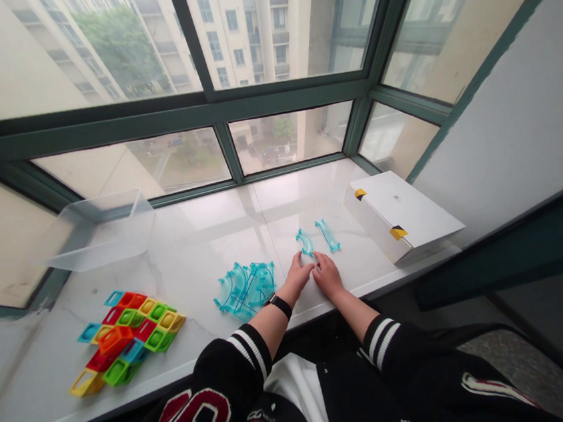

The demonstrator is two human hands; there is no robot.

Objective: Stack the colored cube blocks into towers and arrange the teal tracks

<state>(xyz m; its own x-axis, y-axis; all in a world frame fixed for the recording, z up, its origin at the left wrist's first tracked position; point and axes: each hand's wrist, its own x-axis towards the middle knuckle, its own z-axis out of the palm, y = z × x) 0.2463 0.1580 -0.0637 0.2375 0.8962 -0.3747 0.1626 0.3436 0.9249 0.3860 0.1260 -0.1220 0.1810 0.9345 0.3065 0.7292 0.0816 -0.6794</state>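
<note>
- Pale, faintly veined stone-like sill (198, 236) crosses mid-frame below green-framed windows (151, 122).
- At centre, our left hand (297, 278) and right hand (327, 275) come close together, fingers bent; whether they grip anything, we cannot tell.
- Just beyond our fingertips lies a curved, translucent turquoise plastic piece (305, 242). We seem to be handling its near end; the next move likely calls for careful alignment and light pressure.
- Right of it, apart: a straighter, translucent turquoise plastic strip (327, 235).
- Left of our hands: a heap of translucent turquoise plastic pieces (246, 288).
- Farther out: white lidded box (405, 211), right; multicoloured diamond-shaped plastic pieces (130, 318), lower left; clear plastic bin (105, 254), left.
</note>
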